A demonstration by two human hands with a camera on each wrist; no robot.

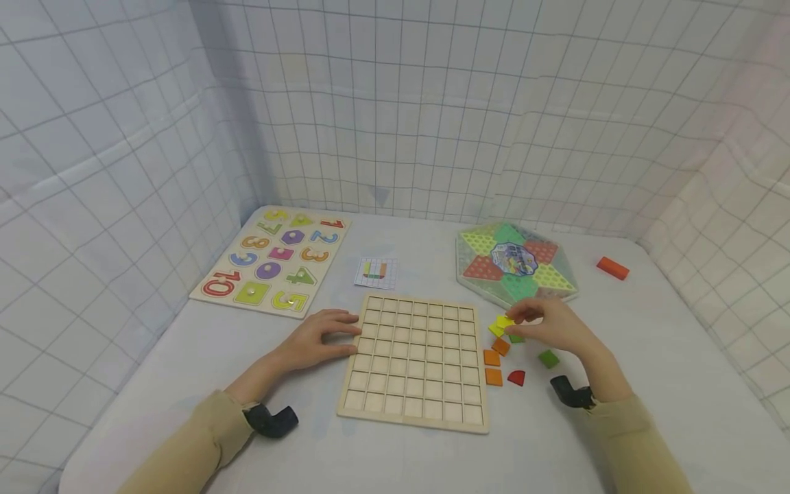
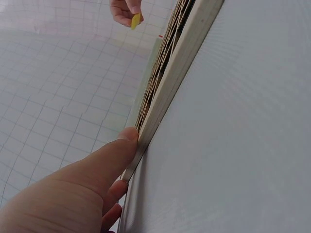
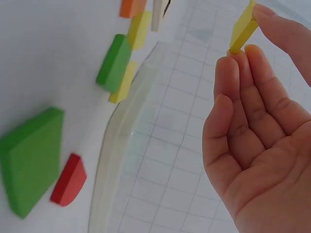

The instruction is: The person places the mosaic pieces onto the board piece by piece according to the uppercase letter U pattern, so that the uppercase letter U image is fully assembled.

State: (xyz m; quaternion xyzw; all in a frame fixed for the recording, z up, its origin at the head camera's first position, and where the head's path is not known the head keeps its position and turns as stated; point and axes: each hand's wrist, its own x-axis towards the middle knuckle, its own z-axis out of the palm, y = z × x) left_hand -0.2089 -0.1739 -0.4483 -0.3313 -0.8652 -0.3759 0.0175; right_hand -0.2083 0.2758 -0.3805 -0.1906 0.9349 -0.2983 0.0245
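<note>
The wooden grid board (image 1: 412,424) lies flat on the table, its square cells bare. Fingertips and thumb of my left hand (image 1: 313,341) touch the board's left edge, the fingers loosely extended. Between thumb and fingertips, my right hand (image 1: 552,326) pinches a thin yellow tile (image 3: 243,28), lifted above the table. Under that hand lie a second yellow tile (image 1: 496,330) and a partly hidden green tile (image 1: 516,338). Orange tiles (image 1: 493,377) lie along the board's right edge. Nearby are a red quarter-round piece (image 1: 516,378) and another green tile (image 1: 548,359).
A number-and-shape puzzle board (image 1: 296,274) lies at the back left. A small pattern card (image 1: 376,273) sits behind the grid board. At the back right are a hexagonal star-patterned game board (image 1: 515,264) and a red-orange block (image 1: 613,268). Gridded cloth walls surround the table.
</note>
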